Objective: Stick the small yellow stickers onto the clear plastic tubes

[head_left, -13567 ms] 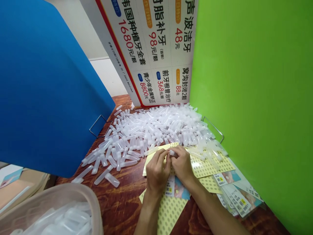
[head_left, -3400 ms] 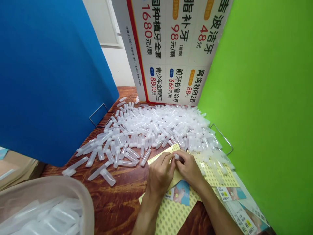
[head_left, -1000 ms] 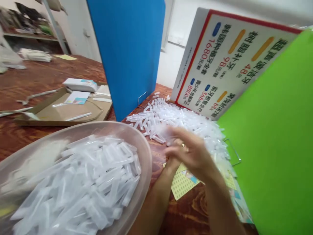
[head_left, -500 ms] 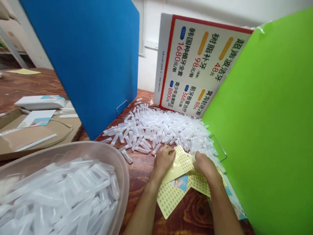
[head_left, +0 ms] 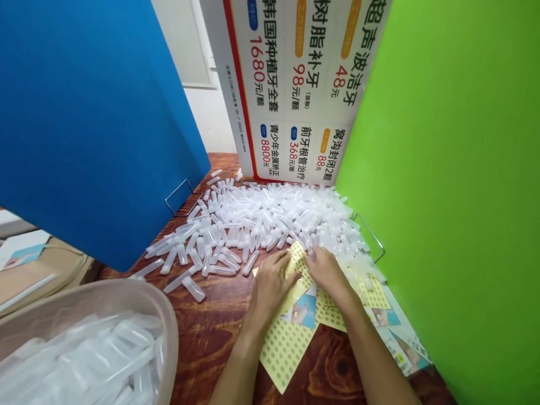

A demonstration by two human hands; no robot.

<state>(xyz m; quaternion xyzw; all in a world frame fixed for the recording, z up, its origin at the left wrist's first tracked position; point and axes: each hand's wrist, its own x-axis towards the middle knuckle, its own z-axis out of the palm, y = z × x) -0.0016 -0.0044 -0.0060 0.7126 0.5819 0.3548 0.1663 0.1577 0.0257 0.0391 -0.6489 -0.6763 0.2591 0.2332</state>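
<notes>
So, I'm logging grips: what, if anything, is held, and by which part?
The yellow dotted sheet, by its upper left edge, in the left hand; right hand at its right edge, grip unclear.

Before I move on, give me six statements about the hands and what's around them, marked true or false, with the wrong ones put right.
1. A plastic tub at the picture's lower left holds translucent pieces. True.
2. Both hands are inside that tub. False: the left hand and the right hand are at a dotted yellow sheet.
3. A pile of white plastic pieces lies in front of the printed board. True.
4. The big panel on the picture's left is green. False: the blue panel stands there; the green panel is on the right.
5. A printed card lies partly over another yellow sheet. True.
6. The surface under the pile is white. False: the table is brown.
</notes>
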